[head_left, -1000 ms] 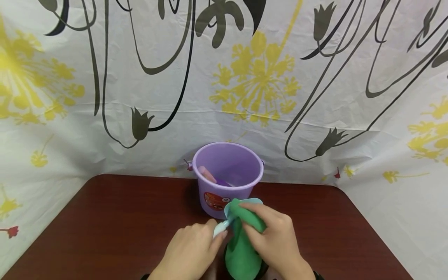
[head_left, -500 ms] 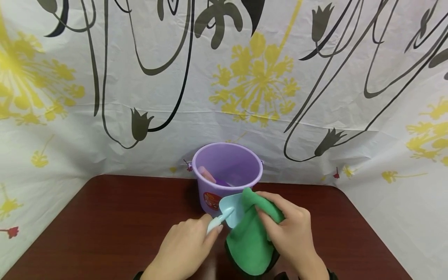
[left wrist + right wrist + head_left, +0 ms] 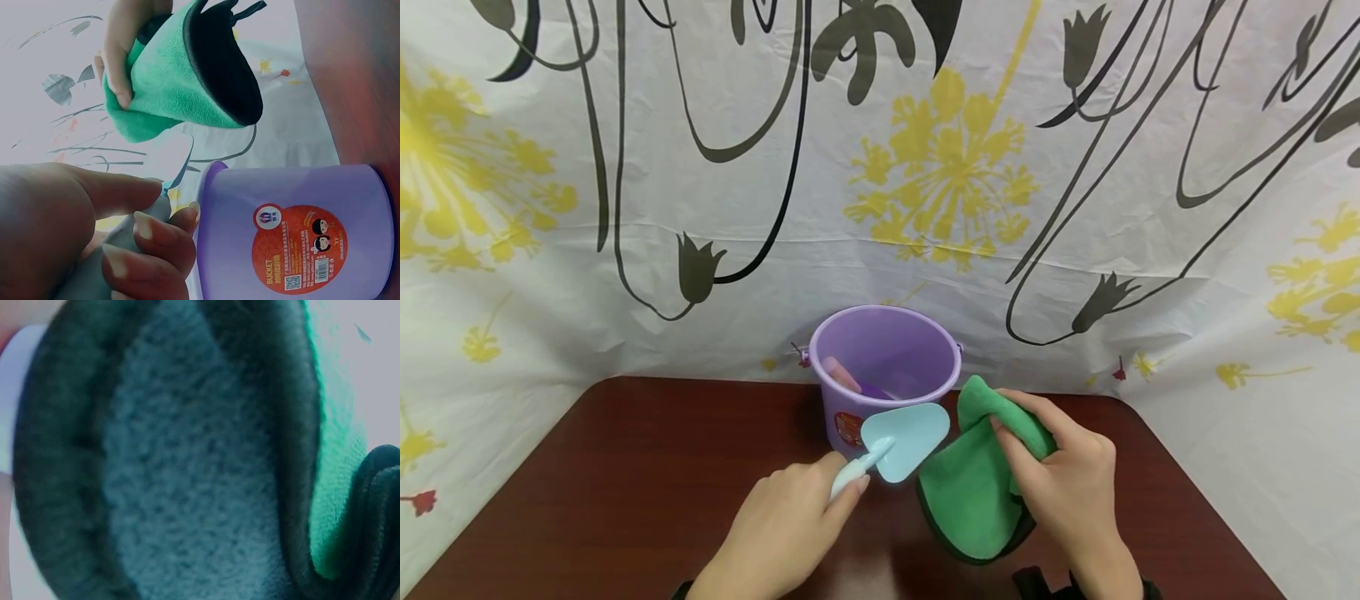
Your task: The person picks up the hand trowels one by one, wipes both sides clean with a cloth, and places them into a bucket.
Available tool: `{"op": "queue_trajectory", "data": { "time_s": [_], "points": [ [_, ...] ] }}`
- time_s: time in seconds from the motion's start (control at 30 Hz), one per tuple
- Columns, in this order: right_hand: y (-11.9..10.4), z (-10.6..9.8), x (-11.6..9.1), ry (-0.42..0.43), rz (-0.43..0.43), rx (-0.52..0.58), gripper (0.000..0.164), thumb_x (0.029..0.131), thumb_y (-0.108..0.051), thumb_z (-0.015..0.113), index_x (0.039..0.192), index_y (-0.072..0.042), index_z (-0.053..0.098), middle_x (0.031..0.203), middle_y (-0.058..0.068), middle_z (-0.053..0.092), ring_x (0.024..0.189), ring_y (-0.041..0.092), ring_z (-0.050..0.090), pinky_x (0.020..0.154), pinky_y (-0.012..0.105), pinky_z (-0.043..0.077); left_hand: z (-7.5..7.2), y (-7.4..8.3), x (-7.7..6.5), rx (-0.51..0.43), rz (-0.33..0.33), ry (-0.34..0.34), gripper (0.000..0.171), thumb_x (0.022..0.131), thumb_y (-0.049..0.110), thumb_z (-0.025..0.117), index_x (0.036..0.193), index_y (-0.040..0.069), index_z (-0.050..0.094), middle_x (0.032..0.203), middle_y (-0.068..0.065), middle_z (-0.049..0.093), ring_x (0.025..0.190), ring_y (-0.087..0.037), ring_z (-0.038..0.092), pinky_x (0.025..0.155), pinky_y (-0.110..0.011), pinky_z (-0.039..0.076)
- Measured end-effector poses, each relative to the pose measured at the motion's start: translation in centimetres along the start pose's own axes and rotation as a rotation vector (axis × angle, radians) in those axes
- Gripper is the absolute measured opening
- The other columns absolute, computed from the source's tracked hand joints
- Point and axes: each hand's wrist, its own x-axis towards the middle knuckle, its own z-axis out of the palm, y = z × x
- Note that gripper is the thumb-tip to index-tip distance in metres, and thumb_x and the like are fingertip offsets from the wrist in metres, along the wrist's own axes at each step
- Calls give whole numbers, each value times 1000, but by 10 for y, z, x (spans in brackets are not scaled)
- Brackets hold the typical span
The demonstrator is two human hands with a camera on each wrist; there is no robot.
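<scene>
My left hand (image 3: 786,517) grips the handle of a light blue toy shovel (image 3: 910,437), its blade raised in front of the bucket. A green cloth (image 3: 973,492) with dark edging hangs from my right hand (image 3: 1071,471), folded over and pinched between thumb and fingers. A gap separates cloth and blade in the head view. The left wrist view shows the cloth (image 3: 165,81) with its dark underside and a loop, above the shovel blade (image 3: 170,156). Dark fleecy cloth (image 3: 194,469) fills most of the right wrist view, and no right-hand grip can be made out there.
A purple bucket (image 3: 842,367) with a red label stands at the back of the dark red-brown table (image 3: 662,483). Inside it lie a pink piece (image 3: 841,374) and something purple. A white sheet (image 3: 760,183) with printed flowers hangs behind the table.
My right hand has carried the cloth right and upward, off the shovel blade, which now shows fully. My left hand has drifted slightly left and up with the shovel.
</scene>
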Motion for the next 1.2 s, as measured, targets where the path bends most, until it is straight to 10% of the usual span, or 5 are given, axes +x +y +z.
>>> {"op": "queue_trajectory", "data": {
  "time_s": [0.6, 0.9, 1.2],
  "points": [
    [9, 0, 3, 56, 40, -30, 34, 75, 0, 84, 103, -18, 80, 87, 7, 79, 79, -20, 61, 70, 6, 45, -27, 2, 13, -139, -173, -16, 10, 91, 26, 66, 88, 27, 57, 58, 8, 45, 52, -7, 41, 50, -26, 34],
    [9, -1, 1, 52, 51, -56, 34, 75, -1, 85, 102, -20, 80, 86, 5, 79, 77, -20, 61, 70, 5, 45, -36, 0, 33, -237, -129, -18, 5, 91, 23, 63, 96, 25, 62, 62, 6, 49, 54, -9, 45, 52, -27, 38],
    [10, -1, 1, 52, 39, -56, 34, 74, -1, 85, 101, -20, 80, 84, 5, 79, 76, -19, 61, 69, 6, 45, -51, 1, 59, -69, -22, 96, 13, 97, 35, 64, 102, 23, 66, 71, 5, 55, 64, -14, 50, 56, -30, 39]
  ]
}}
